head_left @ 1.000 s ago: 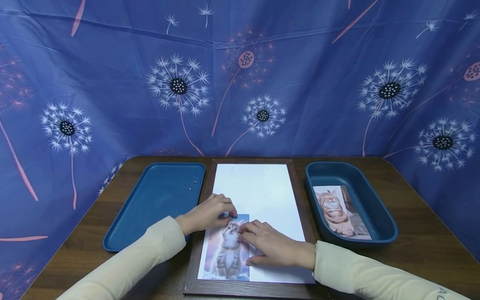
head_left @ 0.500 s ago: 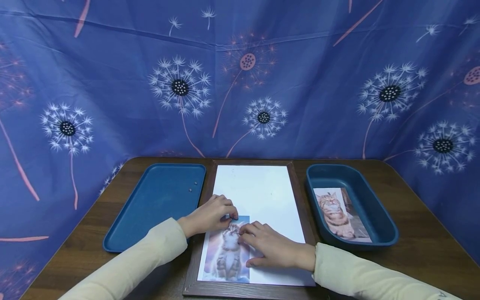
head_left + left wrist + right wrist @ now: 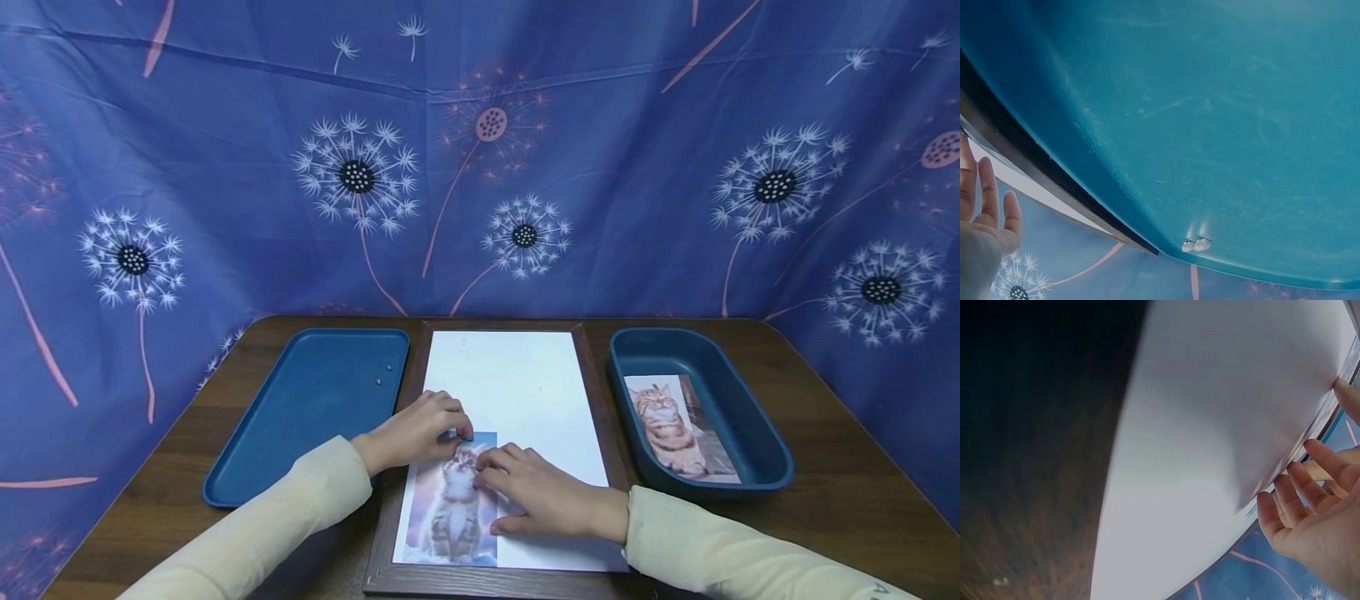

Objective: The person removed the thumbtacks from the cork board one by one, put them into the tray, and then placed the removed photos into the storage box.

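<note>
A photo of a standing kitten (image 3: 453, 508) lies at the lower left of a white board (image 3: 513, 375) in a brown frame. My left hand (image 3: 416, 429) is at the photo's top edge, its thumb and forefinger pinching a small dark piece whose kind is too small to make out. In the left wrist view, the left fingers (image 3: 988, 194) reach over the frame's edge. The right hand (image 3: 551, 496) touches the photo's right side with spread fingertips; its thumb rests on the board. In the right wrist view, the right fingers (image 3: 1291, 497) extend along the photo's edge.
Left of the frame (image 3: 600, 400) lies a flat blue tray (image 3: 315, 408) with two small silvery pieces (image 3: 1196, 244). A deeper blue bin (image 3: 738, 408) on the right holds cat photos (image 3: 671, 429). All stand on a brown wooden table (image 3: 847, 450) before a dandelion-patterned blue cloth (image 3: 637, 208).
The head view has shifted slightly. Both hands and the kitten photo otherwise stay in place.
</note>
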Demonstrator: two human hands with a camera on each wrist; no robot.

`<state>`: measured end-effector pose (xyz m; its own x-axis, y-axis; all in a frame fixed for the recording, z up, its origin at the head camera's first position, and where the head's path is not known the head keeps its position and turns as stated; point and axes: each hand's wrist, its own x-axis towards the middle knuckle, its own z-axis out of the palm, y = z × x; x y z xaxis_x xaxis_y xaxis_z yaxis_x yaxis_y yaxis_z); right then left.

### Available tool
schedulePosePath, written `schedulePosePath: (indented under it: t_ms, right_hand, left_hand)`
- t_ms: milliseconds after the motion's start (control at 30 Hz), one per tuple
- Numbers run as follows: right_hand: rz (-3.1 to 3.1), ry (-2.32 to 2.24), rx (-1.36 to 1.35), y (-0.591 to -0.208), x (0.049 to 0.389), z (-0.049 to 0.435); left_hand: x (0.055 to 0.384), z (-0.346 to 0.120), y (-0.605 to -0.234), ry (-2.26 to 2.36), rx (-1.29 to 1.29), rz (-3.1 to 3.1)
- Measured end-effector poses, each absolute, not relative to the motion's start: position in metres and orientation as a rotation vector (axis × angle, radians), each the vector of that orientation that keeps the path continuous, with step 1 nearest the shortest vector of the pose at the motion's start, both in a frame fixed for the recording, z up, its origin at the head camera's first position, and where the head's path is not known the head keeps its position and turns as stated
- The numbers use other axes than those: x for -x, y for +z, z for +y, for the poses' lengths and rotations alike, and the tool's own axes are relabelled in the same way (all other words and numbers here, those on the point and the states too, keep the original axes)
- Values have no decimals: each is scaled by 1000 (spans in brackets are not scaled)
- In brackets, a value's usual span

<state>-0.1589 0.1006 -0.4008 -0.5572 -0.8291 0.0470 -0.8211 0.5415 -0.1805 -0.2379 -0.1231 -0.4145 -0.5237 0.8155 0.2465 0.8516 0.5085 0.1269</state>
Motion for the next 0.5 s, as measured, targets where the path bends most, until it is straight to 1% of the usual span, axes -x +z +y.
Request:
schedulePosePath:
  t_ms: [500]
  right_hand:
    - [2716, -275, 1435, -401, 158, 101]
  left_hand:
    - [239, -125, -413, -406, 1461, -2579]
